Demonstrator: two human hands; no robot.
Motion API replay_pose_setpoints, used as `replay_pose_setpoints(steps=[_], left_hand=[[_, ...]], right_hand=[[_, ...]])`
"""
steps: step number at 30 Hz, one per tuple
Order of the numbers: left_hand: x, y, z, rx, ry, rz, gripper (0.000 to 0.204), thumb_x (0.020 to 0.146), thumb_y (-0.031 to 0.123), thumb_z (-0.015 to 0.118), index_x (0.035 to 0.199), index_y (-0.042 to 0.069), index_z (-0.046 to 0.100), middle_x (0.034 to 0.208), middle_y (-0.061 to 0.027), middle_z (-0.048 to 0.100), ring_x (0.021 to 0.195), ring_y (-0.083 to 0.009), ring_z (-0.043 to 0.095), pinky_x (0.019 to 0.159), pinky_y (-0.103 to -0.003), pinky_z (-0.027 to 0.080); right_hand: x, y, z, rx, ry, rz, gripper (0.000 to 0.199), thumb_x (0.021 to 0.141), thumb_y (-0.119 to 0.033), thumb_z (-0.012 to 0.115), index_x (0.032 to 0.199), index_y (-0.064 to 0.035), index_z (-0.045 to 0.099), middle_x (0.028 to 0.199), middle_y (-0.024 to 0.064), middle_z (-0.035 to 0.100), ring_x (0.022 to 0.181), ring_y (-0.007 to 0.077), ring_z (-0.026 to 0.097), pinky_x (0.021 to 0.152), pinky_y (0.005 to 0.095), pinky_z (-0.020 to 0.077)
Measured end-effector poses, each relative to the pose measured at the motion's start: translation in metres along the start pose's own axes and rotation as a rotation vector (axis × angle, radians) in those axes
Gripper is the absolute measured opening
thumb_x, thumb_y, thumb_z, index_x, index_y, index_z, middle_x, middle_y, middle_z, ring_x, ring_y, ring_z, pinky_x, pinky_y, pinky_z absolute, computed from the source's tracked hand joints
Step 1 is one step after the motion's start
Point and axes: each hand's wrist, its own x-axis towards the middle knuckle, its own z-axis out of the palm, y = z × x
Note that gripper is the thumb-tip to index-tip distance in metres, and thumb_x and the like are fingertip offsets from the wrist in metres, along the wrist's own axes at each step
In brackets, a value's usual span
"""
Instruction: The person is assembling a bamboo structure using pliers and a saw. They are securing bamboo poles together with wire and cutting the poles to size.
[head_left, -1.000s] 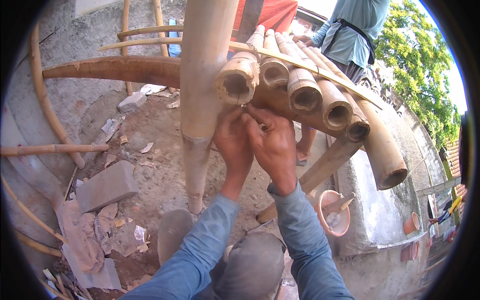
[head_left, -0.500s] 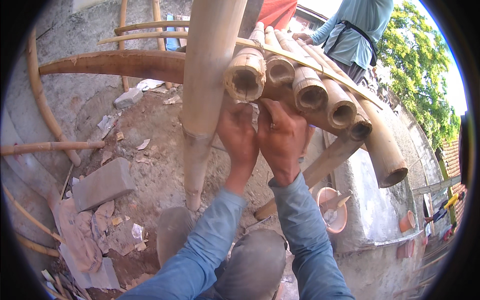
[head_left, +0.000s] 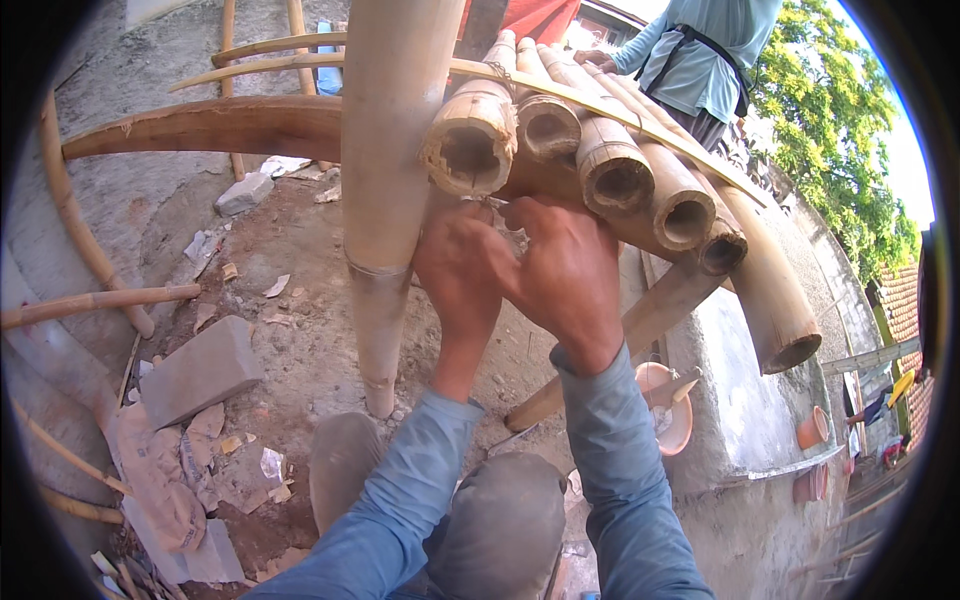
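My left hand (head_left: 460, 262) is closed just below the sawn end of a thick bamboo pole (head_left: 486, 112). Pressed against it, my right hand (head_left: 570, 268) is closed too, its knuckles under the neighbouring pole ends. What the fingers pinch is hidden behind the hands. Several hollow bamboo poles (head_left: 606, 140) lie side by side over a bamboo crosspiece (head_left: 548, 182). Across their tops runs a thin bamboo strip (head_left: 640, 125), with fine wire ties (head_left: 500, 72) around it. An upright bamboo post (head_left: 388, 170) stands close to my left hand.
A slanting bamboo brace (head_left: 655, 315) runs below the poles, near an orange bucket (head_left: 664, 405) and a concrete ledge (head_left: 745, 400). Bricklike blocks (head_left: 205, 370) and torn paper (head_left: 155, 480) litter the ground at left. Another person (head_left: 705, 60) stands behind the poles.
My hands have turned against each other, the right wrist shifting outward and the knuckles now overlapping. The view has moved slightly, so the post and poles sit further left.
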Motion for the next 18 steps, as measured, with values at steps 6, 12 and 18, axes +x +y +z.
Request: replay_pose_setpoints(steps=[6,12,18], left_hand=[[0.000,-0.006,0.006,-0.079,0.014,-0.058,0.012,0.102,0.003,0.072,0.109,-0.001,0.063,0.104,-0.0046,0.069,0.100,-0.0091,0.064,0.089,-0.026,0.052],[0.007,-0.001,0.014,0.157,0.106,-0.066,0.006,0.099,0.000,0.065,0.103,-0.004,0.065,0.099,-0.0105,0.070,0.093,-0.0167,0.067,0.084,-0.035,0.054],[0.009,0.029,0.014,0.122,0.124,-0.355,0.012,0.100,-0.001,0.067,0.111,-0.006,0.065,0.097,-0.0071,0.070,0.083,-0.0102,0.063,0.072,-0.025,0.051]], right_hand=[[0.009,-0.005,0.010,0.040,0.003,0.127,0.019,0.090,-0.024,0.074,0.090,-0.0054,0.074,0.083,0.0186,0.073,0.078,0.0395,0.073,0.066,0.0498,0.0566],[0.008,0.003,0.018,0.081,0.125,-0.037,0.014,0.089,-0.020,0.073,0.092,-0.0060,0.072,0.087,0.0158,0.072,0.080,0.0392,0.072,0.065,0.0505,0.0549],[-0.008,0.031,0.053,-0.037,0.393,-0.279,0.017,0.083,-0.012,0.075,0.099,-0.0082,0.072,0.089,0.0066,0.070,0.073,0.0279,0.070,0.058,0.0438,0.0525]])
